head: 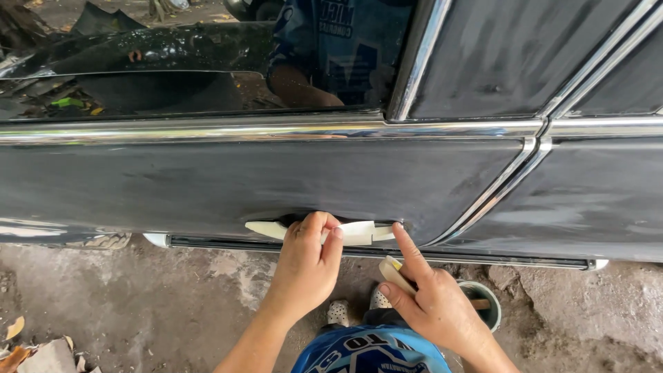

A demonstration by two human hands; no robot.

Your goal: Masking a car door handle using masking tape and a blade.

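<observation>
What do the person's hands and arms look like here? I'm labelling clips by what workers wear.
Both hands are bare: no gloves, rings or watch show on the left hand or the right hand. The forearms are bare too, with no sleeves reaching into view. The fingers have short, plain nails. Below the arms a blue shirt with white lettering shows at the bottom edge.

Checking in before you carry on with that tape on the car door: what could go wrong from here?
The tape is lifted at its right end, so it might crease or stick unevenly under the left hand. The spreader in the right hand sits close to the door and could scratch it. The small tub stands beside the right wrist and could get tipped.
</observation>
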